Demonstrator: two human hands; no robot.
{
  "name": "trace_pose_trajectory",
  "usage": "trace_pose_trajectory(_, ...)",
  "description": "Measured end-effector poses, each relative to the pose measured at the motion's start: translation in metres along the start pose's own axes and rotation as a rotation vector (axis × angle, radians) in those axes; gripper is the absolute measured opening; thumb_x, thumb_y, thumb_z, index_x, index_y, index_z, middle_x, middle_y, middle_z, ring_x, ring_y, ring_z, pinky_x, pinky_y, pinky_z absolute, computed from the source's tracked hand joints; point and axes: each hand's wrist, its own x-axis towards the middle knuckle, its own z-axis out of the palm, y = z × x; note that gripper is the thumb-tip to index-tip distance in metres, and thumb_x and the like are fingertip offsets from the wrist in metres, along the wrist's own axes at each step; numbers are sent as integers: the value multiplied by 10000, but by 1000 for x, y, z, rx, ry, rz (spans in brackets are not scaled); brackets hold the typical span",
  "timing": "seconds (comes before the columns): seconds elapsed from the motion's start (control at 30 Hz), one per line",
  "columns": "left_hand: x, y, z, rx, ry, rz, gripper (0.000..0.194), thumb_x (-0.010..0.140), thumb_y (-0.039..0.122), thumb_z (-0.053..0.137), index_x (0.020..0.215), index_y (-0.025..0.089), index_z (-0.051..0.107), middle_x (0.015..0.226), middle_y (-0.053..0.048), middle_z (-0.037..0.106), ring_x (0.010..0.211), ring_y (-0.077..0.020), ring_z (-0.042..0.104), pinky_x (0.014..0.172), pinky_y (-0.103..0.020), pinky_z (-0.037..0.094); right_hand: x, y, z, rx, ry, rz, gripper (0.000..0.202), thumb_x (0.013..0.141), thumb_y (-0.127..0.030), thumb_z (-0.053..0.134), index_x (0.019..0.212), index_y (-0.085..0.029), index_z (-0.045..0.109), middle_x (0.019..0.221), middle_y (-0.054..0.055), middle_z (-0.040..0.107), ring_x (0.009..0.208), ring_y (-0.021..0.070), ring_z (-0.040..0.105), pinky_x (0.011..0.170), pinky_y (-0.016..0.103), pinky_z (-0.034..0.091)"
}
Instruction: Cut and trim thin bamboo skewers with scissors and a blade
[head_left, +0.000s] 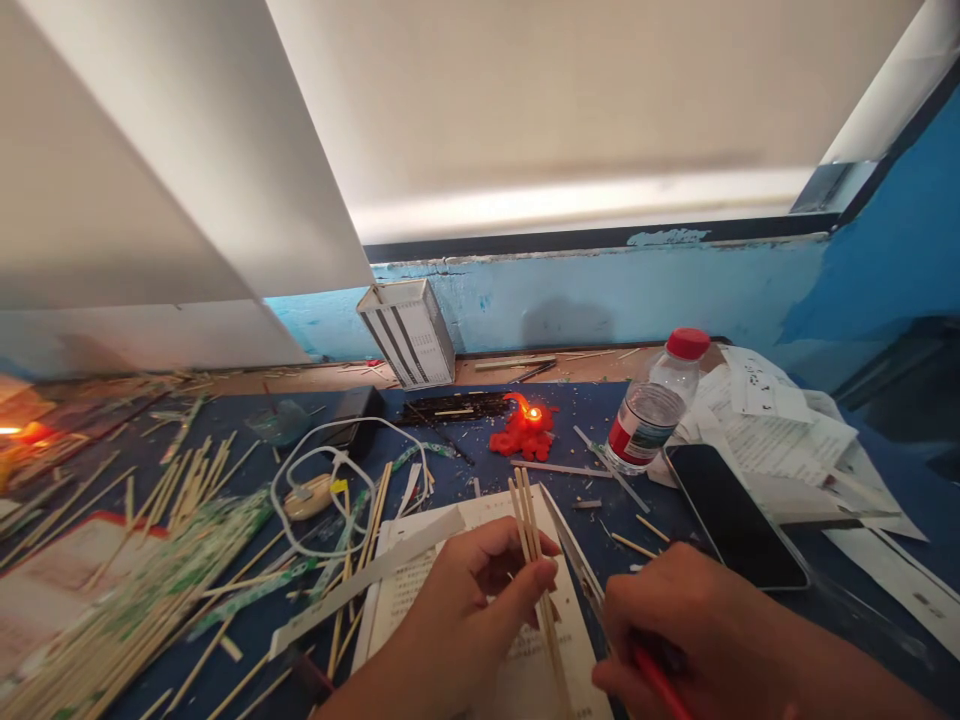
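Note:
My left hand (495,590) pinches a few thin wooden sticks (531,530) between thumb and fingers, holding them upright above a printed sheet (405,590). On the right, my right hand (675,620) is closed around a red-handled cutting tool (654,672). Its metal blade (576,550) points up and to the left, just right of the sticks. Behind both hands a small flame burns on a red candle (523,430) with melted wax around it. A white paper strip (367,580) lies across the left edge of the sheet.
Many loose sticks (142,610) cover the left side. A white cable (304,545) loops near a black box (356,418). A white carton (411,335) stands by the wall. To the right are a red-capped bottle (651,410), a black phone (739,520) and crumpled papers (787,430).

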Motion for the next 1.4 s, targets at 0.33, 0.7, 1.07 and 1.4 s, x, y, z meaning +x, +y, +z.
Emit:
trace_pose_trajectory(0.33, 0, 7, 1, 17, 11, -50, 346, 1028, 493, 542, 968, 189, 695, 846, -45, 710, 790, -217, 667, 728, -334, 488, 8, 2, 10, 163, 203, 15, 163, 989, -387, 680, 906, -248, 665, 822, -28, 698, 716, 133, 638, 683, 228, 501)
trace_pose_trajectory(0.7, 5, 12, -5, -151, 142, -36, 331, 961, 501, 662, 885, 189, 743, 818, -33, 728, 782, -185, 670, 685, -269, 475, 8, 9, 12, 312, 369, -7, 125, 1012, -355, 657, 967, -241, 631, 935, -2, 732, 773, 147, 658, 689, 233, 529)
trace_pose_trajectory(1.07, 7, 8, -7, -474, 252, -1, 400, 878, 542, 773, 931, 147, 806, 677, -13, 690, 587, -164, 681, 593, -275, 561, 12, -7, 2, 62, 1, -116, 138, 880, -124, 648, 970, -213, 703, 901, 23, 728, 798, 178, 645, 711, 275, 460)
trace_pose_trajectory(1.4, 2, 17, -4, -698, 166, -23, 388, 829, 494, 852, 1004, 153, 789, 742, -67, 819, 615, -211, 794, 582, -268, 639, 23, -17, 7, 123, -240, -216, 233, 867, -78, 628, 1022, -189, 764, 956, 55, 756, 862, 197, 663, 782, 261, 485)
